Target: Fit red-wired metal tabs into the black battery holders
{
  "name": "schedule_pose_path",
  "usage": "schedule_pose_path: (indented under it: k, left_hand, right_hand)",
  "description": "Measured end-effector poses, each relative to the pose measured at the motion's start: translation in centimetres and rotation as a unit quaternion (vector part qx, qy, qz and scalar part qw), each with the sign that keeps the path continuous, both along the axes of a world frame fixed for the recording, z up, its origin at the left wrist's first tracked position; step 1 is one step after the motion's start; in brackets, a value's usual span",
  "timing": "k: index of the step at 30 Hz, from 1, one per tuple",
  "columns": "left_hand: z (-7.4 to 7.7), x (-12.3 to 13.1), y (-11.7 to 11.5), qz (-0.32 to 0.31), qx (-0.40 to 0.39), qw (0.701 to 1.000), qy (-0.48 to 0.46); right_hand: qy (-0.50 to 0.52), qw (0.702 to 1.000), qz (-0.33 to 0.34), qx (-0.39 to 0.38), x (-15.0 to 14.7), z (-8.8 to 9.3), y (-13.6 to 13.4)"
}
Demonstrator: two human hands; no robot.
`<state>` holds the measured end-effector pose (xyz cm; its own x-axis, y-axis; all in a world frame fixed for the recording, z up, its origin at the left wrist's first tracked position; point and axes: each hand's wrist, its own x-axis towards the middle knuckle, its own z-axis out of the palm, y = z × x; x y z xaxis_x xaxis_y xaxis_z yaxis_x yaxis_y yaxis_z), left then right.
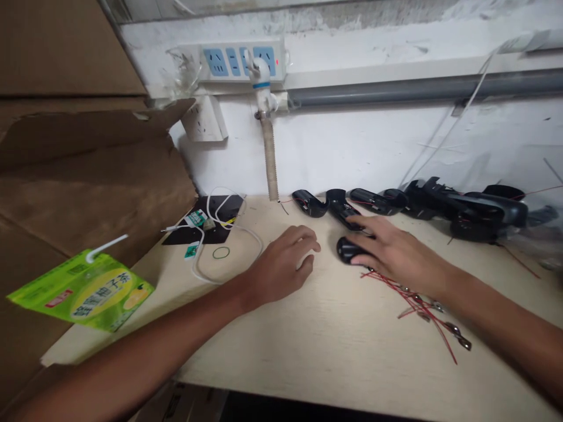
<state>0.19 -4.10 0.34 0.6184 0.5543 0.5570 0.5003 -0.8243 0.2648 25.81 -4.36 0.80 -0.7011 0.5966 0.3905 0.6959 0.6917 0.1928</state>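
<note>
My left hand hovers over the table, its fingers loosely curved and apart, with nothing in it. My right hand is on a short, rounded black plastic shell, thumb at its near side and a finger over its top. Another finger of that hand reaches to a second black shell just behind. Beneath the right hand and wrist lie several thin red wires with small shiny metal pieces. The right palm hides part of the nearer shell.
More black shells line the wall, piled thicker at the right. At left are a white cable, a dark sheet, a green rubber band, a green drink pouch and cardboard. A power strip hangs above.
</note>
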Motion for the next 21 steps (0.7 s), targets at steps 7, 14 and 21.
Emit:
schedule_pose_path:
  k: [7,14,21]
  left_hand:
    - [1.0,0.1,-0.2,-0.024,0.028,0.998,-0.046]
    - [1.1,-0.1,-0.3,-0.117,-0.001,0.991,0.063]
    - [1.2,0.1,-0.5,-0.088,-0.005,0.991,0.101]
  right_hand:
    - [-0.036,0.959,0.258,0.11,-3.9,1.0,-2.9]
    - [0.151,0.98,0.058,-0.117,1.3,3.0,-0.7]
    - [0.029,0.923,0.01,-0.383,2.9,2.2,0.3]
